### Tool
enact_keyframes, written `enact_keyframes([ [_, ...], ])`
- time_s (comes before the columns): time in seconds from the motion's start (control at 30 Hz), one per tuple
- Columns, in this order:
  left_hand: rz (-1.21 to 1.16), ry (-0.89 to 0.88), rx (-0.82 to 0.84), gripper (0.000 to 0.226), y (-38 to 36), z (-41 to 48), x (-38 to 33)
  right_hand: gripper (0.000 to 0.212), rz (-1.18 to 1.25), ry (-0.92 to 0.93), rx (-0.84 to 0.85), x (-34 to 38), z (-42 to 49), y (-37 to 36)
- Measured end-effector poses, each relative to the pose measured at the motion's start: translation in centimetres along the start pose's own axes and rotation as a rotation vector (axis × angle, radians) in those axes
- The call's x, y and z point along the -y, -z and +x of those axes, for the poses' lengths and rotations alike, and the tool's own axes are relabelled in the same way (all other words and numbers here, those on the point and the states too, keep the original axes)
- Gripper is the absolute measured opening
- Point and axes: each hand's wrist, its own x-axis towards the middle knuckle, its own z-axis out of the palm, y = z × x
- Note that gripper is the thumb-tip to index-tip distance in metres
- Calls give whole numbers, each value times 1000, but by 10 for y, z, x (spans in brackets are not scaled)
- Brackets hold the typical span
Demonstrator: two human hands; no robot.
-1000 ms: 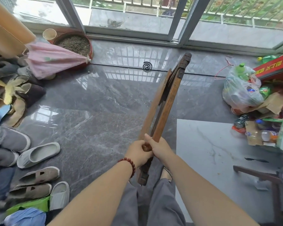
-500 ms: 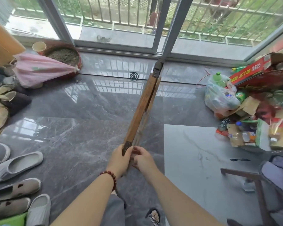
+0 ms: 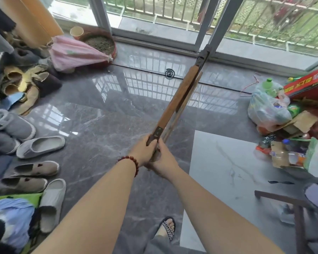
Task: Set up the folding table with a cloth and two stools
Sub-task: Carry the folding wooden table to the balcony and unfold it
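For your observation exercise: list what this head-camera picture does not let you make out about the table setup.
- Folding table: seen edge-on, so its top and legs are unreadable.
- Its near end: covered by the left hand and right hand.
- Dark wooden frame, lower right: cut off by the edge.
- Cloth: none identifiable.

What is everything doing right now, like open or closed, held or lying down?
Folding table: folded flat, held edge-up by one end.
Left hand: gripping the table's near end.
Right hand: gripping the same end.
Pink umbrella: closed, lying on the floor.
Plastic bag: full, sitting on the floor.
Grey slippers: off, lying on the floor.
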Motion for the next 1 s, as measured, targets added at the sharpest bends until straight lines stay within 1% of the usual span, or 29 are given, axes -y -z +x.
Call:
enact_keyframes([
  [0.1, 134, 21, 3, 35, 6, 5, -1, 103, -70, 39, -79, -2, 6, -16],
  [0.13, 156, 8, -14, 36, 7, 7, 1, 99, -98, 53, -110, 1, 5, -20],
  [0.23, 169, -41, -44, 32, 12, 3, 6, 75, -161, 112, -224, 9, 8, -29],
  [0.27, 174, -61, -37, 32, 13, 5, 9, 74, -174, 112, -256, 9, 9, -33],
  [0.37, 181, -82, 15, 37, 18, 11, 13, 84, -164, 109, -316, 10, 9, -47],
  [0.43, 212, -118, 51, 40, 21, 11, 17, 90, -132, 72, -303, 7, 11, -49],
  [0.5, 225, -196, 112, 40, 25, 6, 24, 86, -110, 58, -321, 4, 8, -44],
  [0.53, 190, -238, 149, 40, 29, 3, 30, 84, -99, 48, -322, 0, 7, -41],
  [0.57, 156, -264, 181, 43, 34, -1, 35, 87, -77, 41, -323, -4, 7, -38],
  [0.6, 148, -283, 198, 48, 39, -1, 42, 93, -54, 27, -322, -7, 6, -36],
  [0.67, 260, -297, 202, 67, 49, 0, 49, 101, -23, 35, -333, -10, 9, -39],
  [0.73, 395, -344, 166, 81, 53, 1, 52, 102, -26, 58, -358, -14, 16, -45],
  [0.8, 431, -383, 157, 87, 54, 4, 55, 98, -90, 93, -367, -15, 23, -53],
  [0.9, 432, -391, 109, 86, 50, 9, 67, 93, -79, 128, -370, -25, 30, -64],
  [0.93, 402, -388, 86, 82, 47, 11, 74, 90, -94, 135, -381, -29, 31, -65],
  [1.0, 331, -373, 35, 68, 37, 16, 88, 78, -129, 163, -403, -39, 33, -66],
])
